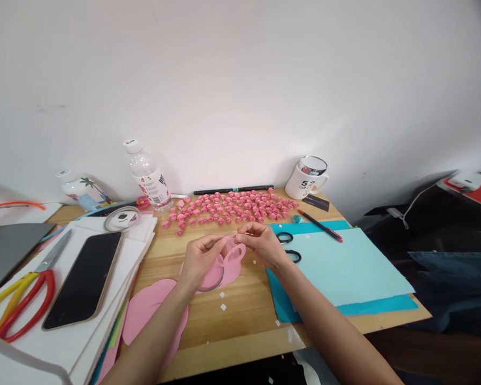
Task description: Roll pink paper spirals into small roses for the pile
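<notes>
Both my hands meet over the wood-grain desk [244, 305]; left hand [203, 258] pinches a thin, curling strip of pink paper [242, 249] between thumb and finger, right hand [258, 245] pinches it close by, presumably so the springy curl can't unwind; strip sits above rounded, flat pink paper pieces [150, 307], kept near me, likely for easy reach; many small, rolled pink paper rosettes [250, 206] spread toward the white wall [240, 96], seemingly clear of my working spot; black-handled scissors [294, 256] beside my right hand, loops facing inward, handy to grab; blades hidden.
</notes>
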Action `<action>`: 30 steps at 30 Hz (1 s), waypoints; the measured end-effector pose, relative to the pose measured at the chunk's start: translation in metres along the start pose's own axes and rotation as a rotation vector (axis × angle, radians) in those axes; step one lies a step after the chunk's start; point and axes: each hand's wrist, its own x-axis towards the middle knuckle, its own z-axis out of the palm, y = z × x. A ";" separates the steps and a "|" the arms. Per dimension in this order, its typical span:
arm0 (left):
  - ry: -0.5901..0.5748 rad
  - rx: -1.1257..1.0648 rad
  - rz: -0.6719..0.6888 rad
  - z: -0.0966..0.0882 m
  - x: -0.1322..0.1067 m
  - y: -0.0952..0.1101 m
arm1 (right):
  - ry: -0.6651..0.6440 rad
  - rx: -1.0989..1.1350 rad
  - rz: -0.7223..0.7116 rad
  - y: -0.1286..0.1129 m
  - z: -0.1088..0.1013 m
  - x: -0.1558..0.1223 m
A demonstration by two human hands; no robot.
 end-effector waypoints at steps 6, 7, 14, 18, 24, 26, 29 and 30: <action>0.021 0.010 0.032 -0.001 0.000 0.002 | -0.033 -0.006 -0.002 -0.002 0.001 -0.001; 0.027 0.008 0.038 -0.002 0.000 0.003 | -0.043 -0.010 -0.003 -0.003 0.002 -0.001; -0.019 0.008 0.034 -0.001 0.000 0.003 | -0.050 -0.019 -0.012 -0.004 0.002 -0.001; -0.003 0.012 0.018 -0.001 0.000 0.000 | -0.029 -0.019 -0.013 -0.001 0.000 0.000; 0.031 0.001 0.017 -0.001 0.002 0.000 | -0.049 -0.052 -0.014 -0.003 0.001 -0.001; 0.048 -0.016 0.018 -0.001 0.002 0.001 | -0.074 -0.051 -0.011 -0.004 0.001 -0.001; 0.053 -0.014 0.018 -0.001 0.001 0.002 | -0.071 -0.024 -0.001 -0.003 0.002 -0.001; 0.047 -0.009 0.017 0.000 0.001 0.002 | -0.067 -0.016 -0.001 -0.002 0.002 -0.001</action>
